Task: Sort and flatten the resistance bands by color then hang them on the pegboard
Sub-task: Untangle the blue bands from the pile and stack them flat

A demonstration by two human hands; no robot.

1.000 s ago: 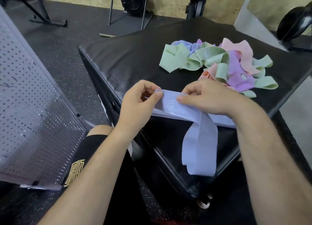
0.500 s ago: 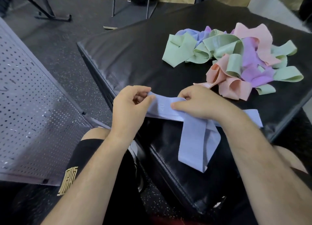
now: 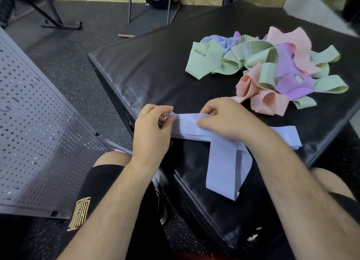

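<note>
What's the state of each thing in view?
blue resistance band: folded flat along edge of black pad, one loop hanging over.
left hand: pinches its left end.
right hand: pinches it mid-length.
band pile: tangled, unsorted, on pad.
pegboard: no bands hung in view.

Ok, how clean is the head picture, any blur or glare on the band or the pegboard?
Head view: the blue band, pinched by the left hand and right hand, is sharp, its faint print visible; head view: the pegboard is softer, with bright glints; head view: the wide lens bows the black pad at its edges; light on the pile of bands is soft.
</note>
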